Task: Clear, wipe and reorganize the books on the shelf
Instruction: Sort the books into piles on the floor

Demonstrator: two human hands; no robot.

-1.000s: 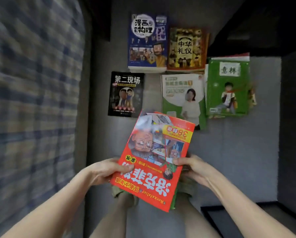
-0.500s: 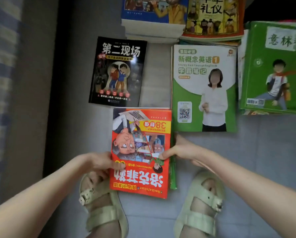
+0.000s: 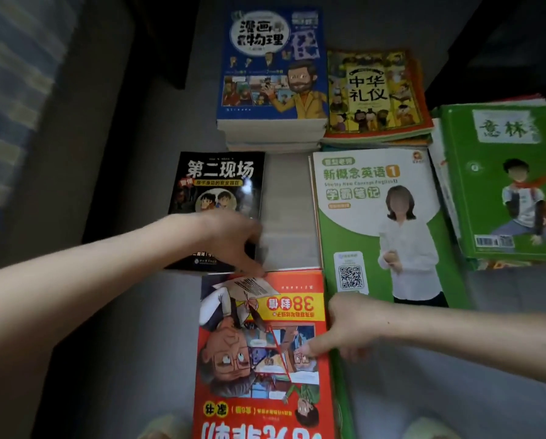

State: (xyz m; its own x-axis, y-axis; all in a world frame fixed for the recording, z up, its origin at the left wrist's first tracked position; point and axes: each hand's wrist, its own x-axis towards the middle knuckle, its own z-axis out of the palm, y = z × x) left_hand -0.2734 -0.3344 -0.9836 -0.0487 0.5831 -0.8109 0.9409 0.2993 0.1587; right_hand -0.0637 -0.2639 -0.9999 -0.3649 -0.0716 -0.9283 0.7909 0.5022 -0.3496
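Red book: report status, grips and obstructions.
Right grip pinches red book right edge. Left grip touches its top edge, over black book. Green book close on its right.

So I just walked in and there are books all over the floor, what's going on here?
A person has books spread flat on the floor. Their right hand pinches the right edge of the red book nearest them, thumb on its cover. The left hand, blurred, reaches across a black book to the red book's far edge. Beyond lie a blue book and a yellow book on piles, a green workbook and a green magazine.
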